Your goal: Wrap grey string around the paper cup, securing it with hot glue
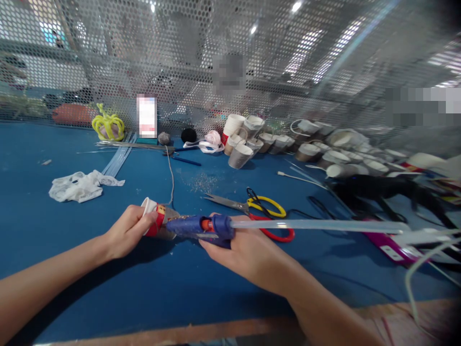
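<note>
My left hand is closed round a paper cup, which lies tilted on its side with its white rim to the left. The cup has a red printed band, and its right end looks grey. A grey cord runs from the cup back to a small ball of yarn. My right hand grips a blue hot glue gun, its nozzle end at the cup's right part; whether it touches I cannot tell. A long clear glue stick sticks out of the gun's back. Scissors with yellow and red handles lie behind it.
White lace lies at the left. Along the mesh wall stand a yellow crown-shaped piece, a lit phone, a black ball and several wrapped cups. At the right are a purple power strip and cables.
</note>
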`<state>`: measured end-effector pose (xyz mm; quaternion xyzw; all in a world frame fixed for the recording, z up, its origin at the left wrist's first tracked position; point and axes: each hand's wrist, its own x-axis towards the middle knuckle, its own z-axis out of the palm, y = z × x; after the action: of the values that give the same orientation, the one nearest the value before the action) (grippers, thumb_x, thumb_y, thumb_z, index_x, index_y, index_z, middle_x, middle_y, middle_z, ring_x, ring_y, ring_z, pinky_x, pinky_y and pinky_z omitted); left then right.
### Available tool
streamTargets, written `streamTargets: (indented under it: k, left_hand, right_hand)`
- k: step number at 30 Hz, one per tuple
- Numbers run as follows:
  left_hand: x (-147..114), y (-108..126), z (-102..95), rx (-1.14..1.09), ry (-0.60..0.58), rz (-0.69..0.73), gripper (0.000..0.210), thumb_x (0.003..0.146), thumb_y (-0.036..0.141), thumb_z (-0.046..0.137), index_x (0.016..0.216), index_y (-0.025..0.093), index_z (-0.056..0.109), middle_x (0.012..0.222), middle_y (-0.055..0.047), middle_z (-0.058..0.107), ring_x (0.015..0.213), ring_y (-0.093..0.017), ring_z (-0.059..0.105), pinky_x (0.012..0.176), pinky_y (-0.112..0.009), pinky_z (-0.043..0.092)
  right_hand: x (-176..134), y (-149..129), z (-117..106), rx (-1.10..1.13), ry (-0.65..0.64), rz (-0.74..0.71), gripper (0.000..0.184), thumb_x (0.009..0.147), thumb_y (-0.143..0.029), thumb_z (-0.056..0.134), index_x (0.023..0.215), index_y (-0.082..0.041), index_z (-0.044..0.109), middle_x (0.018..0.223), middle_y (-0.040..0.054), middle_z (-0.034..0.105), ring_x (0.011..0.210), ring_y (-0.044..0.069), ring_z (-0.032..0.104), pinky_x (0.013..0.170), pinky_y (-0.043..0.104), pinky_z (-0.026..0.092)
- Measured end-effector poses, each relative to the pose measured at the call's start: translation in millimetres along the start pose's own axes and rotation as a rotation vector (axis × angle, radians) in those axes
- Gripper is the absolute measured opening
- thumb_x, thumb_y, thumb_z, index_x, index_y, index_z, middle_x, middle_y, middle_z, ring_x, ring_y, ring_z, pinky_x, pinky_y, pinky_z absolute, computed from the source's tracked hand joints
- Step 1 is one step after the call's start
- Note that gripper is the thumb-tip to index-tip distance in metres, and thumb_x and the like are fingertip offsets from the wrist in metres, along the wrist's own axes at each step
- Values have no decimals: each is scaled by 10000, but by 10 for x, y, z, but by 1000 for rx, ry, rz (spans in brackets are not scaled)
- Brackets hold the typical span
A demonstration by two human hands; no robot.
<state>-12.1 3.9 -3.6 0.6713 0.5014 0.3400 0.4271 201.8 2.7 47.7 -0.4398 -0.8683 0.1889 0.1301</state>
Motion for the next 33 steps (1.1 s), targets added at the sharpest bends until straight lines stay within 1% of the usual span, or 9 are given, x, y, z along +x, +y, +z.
streamTargets:
  k: [3,9,14,16,19,22,24,28,33]
  left_hand:
    - [7,24,-4,-28,-54,-9,404,771,348,315,566,100,560,507,-6,542,463,-98,424,454,-183,353]
    - [24,-42,-1,4,-21,-24,416,770,377,314,524,109,516,450,18,454,436,-87,370,429,-188,320]
    - [36,-84,-6,41,13,16,391,768,376,315,463,143,389,443,44,327,431,-71,278,399,-185,261]
    - [42,-98,-7,63,25,34,381,771,369,302,460,153,343,459,48,294,437,-68,250,396,-186,240]
    - [49,-125,-5,104,7,65,363,782,346,284,484,150,352,486,43,301,460,-73,263,427,-194,260]
    - [44,-140,-4,165,0,108,357,790,321,273,497,145,372,495,40,310,473,-78,273,448,-202,276]
    - [35,-134,-6,202,-8,143,359,795,306,268,497,142,383,501,36,320,480,-81,281,452,-203,283]
    - [19,-92,-14,247,-26,195,363,802,284,257,514,134,420,510,26,364,484,-86,312,474,-210,308]
    - [19,-52,-4,247,-33,283,334,796,234,259,536,130,443,532,15,416,493,-88,351,482,-205,317]
  right_hand:
    - [-2,-1,7,12,-10,-3,105,708,-224,468,617,-186,432,547,-46,448,476,78,384,466,214,272]
    - [0,41,39,35,1,33,106,685,-255,491,613,-179,477,546,-28,471,492,92,415,466,217,299]
    - [64,69,-74,390,-105,206,183,711,-324,475,641,-160,515,431,-45,441,372,72,413,378,194,334]
    - [106,109,-129,514,-108,214,206,726,-336,466,687,-148,541,391,-56,422,351,72,413,386,200,359]
    - [193,237,-161,612,-11,202,215,713,-342,498,685,-136,550,414,-43,455,386,74,436,428,208,382]
    - [332,430,-139,648,175,281,225,656,-355,568,685,-133,548,601,15,566,517,87,501,485,202,402]
    - [456,563,-116,656,230,347,240,649,-360,578,697,-125,556,672,42,587,556,88,508,502,196,407]
    - [737,772,-78,707,199,429,212,696,-308,539,602,-119,529,626,43,564,466,54,448,402,173,366]
    - [983,899,-22,642,150,462,180,707,-247,539,586,-116,516,561,32,554,410,43,423,392,173,358]
